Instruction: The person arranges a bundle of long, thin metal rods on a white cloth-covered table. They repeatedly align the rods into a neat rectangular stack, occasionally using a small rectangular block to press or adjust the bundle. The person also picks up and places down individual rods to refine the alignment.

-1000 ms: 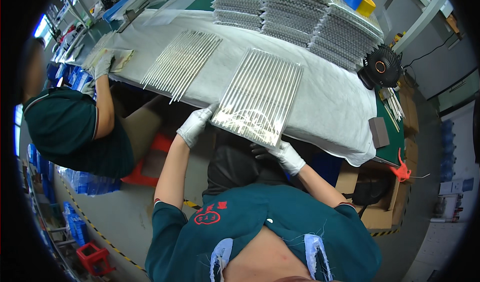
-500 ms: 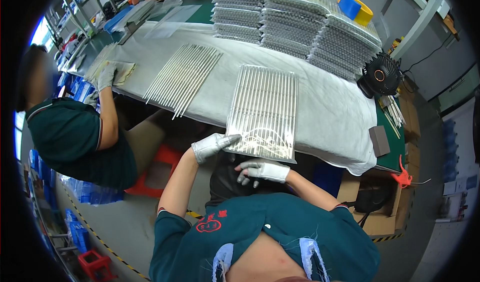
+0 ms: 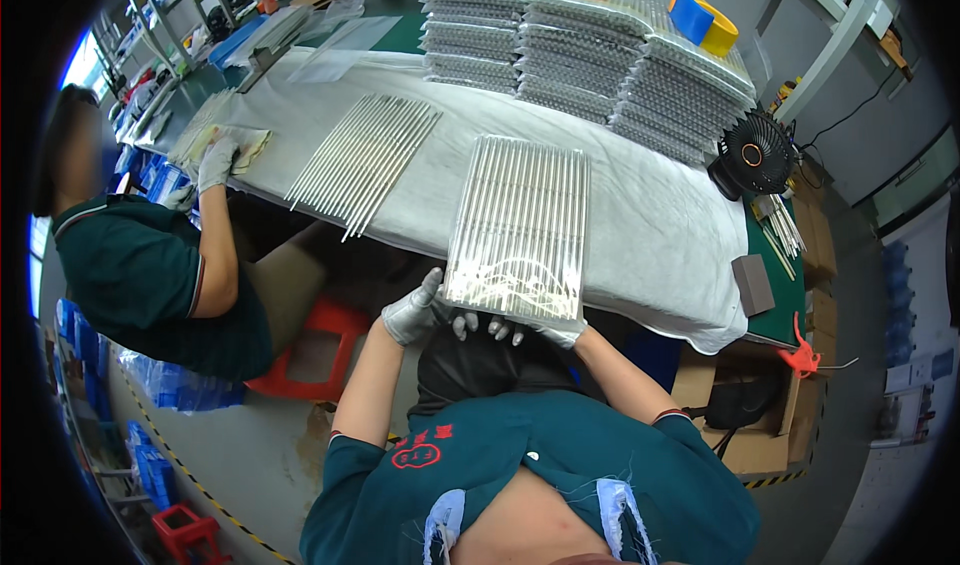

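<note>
Right hand (image 3: 560,331) slid under rod pack (image 3: 520,227), fan (image 3: 755,155) beyond.

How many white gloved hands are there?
3. The left hand and right hand grip the near edge of the clear bag of metal rods; a co-worker's gloved hand rests far left. Another may be hidden.

My left hand (image 3: 412,310) and right hand (image 3: 545,330) have drawn together under the near edge of the clear pack of metal rods (image 3: 520,227), now squared up and overhanging the table's edge at frame centre.
</note>
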The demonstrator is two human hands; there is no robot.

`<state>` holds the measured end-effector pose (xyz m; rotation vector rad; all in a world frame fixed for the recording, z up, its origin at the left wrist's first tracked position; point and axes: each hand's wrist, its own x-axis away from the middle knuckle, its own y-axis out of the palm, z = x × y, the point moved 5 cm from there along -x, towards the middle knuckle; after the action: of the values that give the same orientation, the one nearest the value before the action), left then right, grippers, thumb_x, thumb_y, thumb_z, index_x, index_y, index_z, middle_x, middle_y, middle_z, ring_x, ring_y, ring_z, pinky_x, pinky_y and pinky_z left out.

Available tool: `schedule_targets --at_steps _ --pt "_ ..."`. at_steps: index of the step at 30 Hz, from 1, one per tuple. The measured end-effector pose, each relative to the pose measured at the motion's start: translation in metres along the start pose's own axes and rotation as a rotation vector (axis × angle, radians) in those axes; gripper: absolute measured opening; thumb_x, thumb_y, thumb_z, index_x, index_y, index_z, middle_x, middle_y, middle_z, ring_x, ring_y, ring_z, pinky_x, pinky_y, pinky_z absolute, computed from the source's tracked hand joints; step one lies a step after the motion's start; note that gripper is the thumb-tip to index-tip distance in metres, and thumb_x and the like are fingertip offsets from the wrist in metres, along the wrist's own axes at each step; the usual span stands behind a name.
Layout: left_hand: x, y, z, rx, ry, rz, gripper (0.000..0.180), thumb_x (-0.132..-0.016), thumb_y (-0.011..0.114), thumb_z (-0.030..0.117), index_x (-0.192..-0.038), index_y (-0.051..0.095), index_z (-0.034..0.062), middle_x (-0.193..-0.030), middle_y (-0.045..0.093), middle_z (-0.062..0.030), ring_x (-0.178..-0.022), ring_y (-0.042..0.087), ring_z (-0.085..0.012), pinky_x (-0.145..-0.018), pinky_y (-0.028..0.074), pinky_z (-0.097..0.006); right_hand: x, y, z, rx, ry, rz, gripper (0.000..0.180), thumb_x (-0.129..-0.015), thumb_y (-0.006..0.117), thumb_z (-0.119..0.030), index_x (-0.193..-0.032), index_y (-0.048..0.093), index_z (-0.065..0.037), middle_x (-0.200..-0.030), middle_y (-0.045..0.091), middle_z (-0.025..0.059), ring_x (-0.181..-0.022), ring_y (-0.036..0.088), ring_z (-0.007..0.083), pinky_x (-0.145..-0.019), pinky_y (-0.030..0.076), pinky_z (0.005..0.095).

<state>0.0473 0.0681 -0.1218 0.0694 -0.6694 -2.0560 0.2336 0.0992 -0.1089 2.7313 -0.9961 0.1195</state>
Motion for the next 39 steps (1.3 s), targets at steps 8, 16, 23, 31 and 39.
schedule_targets --at_steps 8,16,23,31,39 --pt "0.073 -0.073 -0.061 0.105 0.059 0.727 0.096 -0.085 0.033 0.078 -0.130 0.048 -0.0060 -0.088 0.062 -0.0110 -0.065 0.056 -0.0133 -0.068 0.048 -0.023 0.044 -0.016 0.047 0.071 0.375 -0.022 0.042 -0.092 0.059 -0.038 -0.111 0.060 0.000 -0.085 0.068 0.0074 -0.075 0.066 0.0126 -0.060 0.052 0.0234" --pt "0.125 -0.041 -0.141 -0.617 -0.034 1.215 0.070 -0.094 0.041 0.060 -0.127 0.056 0.0000 -0.110 0.064 -0.0157 -0.102 0.061 -0.0264 -0.091 0.046 -0.034 0.082 -0.034 0.123 0.673 0.429 0.338 0.037 -0.086 0.065 -0.040 -0.079 0.061 -0.004 -0.062 0.056 0.0022 -0.056 0.050 0.0097 -0.054 0.043 0.0284" --pt "0.149 -0.014 -0.093 -0.800 0.156 1.265 0.040 -0.095 0.053 0.037 -0.114 0.064 0.0043 -0.108 0.065 -0.0164 -0.098 0.062 -0.0278 -0.087 0.047 -0.035 0.097 -0.014 0.100 0.466 0.511 0.097 0.034 -0.087 0.067 -0.037 -0.076 0.061 -0.006 -0.065 0.061 0.0022 -0.056 0.055 0.0102 -0.055 0.045 0.0281" --pt "0.150 -0.008 -0.103 -0.414 0.192 1.268 0.039 -0.098 0.050 0.037 -0.119 0.065 0.0078 -0.067 0.056 -0.0002 -0.060 0.048 -0.0065 -0.058 0.043 -0.023 0.110 -0.010 0.092 0.563 0.514 0.125 0.032 -0.087 0.068 -0.035 -0.076 0.062 -0.007 -0.065 0.061 0.0005 -0.061 0.054 0.0083 -0.059 0.045 0.0258" --pt "0.141 0.004 -0.107 -0.242 0.178 1.160 0.057 -0.100 0.036 0.049 -0.116 0.065 0.0029 -0.078 0.067 -0.0065 -0.064 0.057 -0.0104 -0.071 0.047 -0.026 0.101 -0.005 0.082 0.374 0.347 -0.114 0.045 -0.090 0.063 -0.038 -0.117 0.062 -0.002 -0.099 0.067 0.0106 -0.091 0.063 0.0150 -0.086 0.049 0.0294"
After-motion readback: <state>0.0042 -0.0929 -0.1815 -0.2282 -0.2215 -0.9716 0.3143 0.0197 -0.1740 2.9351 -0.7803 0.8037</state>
